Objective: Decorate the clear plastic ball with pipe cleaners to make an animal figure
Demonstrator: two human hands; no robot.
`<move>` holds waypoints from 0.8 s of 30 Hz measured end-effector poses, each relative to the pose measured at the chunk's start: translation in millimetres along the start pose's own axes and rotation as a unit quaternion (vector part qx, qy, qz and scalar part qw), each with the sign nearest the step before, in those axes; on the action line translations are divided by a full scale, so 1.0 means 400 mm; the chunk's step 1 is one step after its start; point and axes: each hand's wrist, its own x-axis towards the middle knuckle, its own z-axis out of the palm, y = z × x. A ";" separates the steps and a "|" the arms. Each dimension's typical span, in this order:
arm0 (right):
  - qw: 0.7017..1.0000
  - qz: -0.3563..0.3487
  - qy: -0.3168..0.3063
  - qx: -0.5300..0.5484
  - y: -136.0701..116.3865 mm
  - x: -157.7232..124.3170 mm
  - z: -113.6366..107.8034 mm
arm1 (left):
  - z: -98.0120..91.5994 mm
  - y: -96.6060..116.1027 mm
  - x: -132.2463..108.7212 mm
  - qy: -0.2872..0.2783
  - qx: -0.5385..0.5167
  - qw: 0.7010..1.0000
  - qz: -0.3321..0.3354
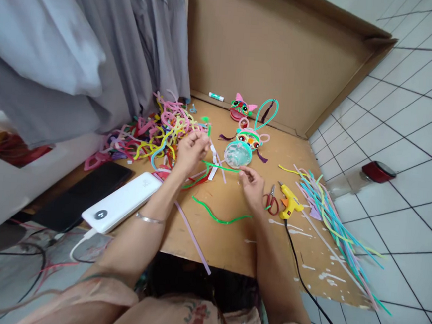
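My left hand [193, 151] is closed in a pinch, with a short green pipe cleaner end [209, 130] standing up at its fingertips. To the right, my right hand [252, 186] pinches the end of a green pipe cleaner [223, 167] that runs leftward to below my left hand. Whether both ends belong to one piece is unclear. Just beyond my hands sits a pipe cleaner animal head [249, 139] with goggle eyes, purple tassels and a clear teal-tinted bowl-like part [238, 155]. Another green pipe cleaner [219, 221] lies curved on the table nearer to me.
A pile of coloured pipe cleaners [158, 132] covers the back left. A white power bank [121, 202] lies beside a black phone [84, 194]. Red-handled pliers [271, 201], a yellow glue gun [291, 200] and straight pipe cleaners [331, 221] are at right. A smaller finished head [240, 108] stands behind.
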 end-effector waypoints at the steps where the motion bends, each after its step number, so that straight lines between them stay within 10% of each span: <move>1: 0.996 -0.058 0.055 -0.032 -0.012 -0.006 -0.001 | 0.014 -0.002 -0.013 -0.001 0.064 0.997 0.035; 5: 0.937 -0.234 0.203 -0.162 -0.056 -0.032 -0.012 | 0.053 -0.013 -0.062 0.002 0.306 0.935 0.176; 10: 0.880 -0.345 0.194 -0.263 -0.057 -0.050 -0.017 | 0.069 -0.045 -0.090 -0.052 0.424 0.858 0.284; 24: 0.850 -0.288 0.109 -0.427 -0.019 -0.032 -0.025 | 0.087 -0.070 -0.112 -0.113 0.489 0.811 0.300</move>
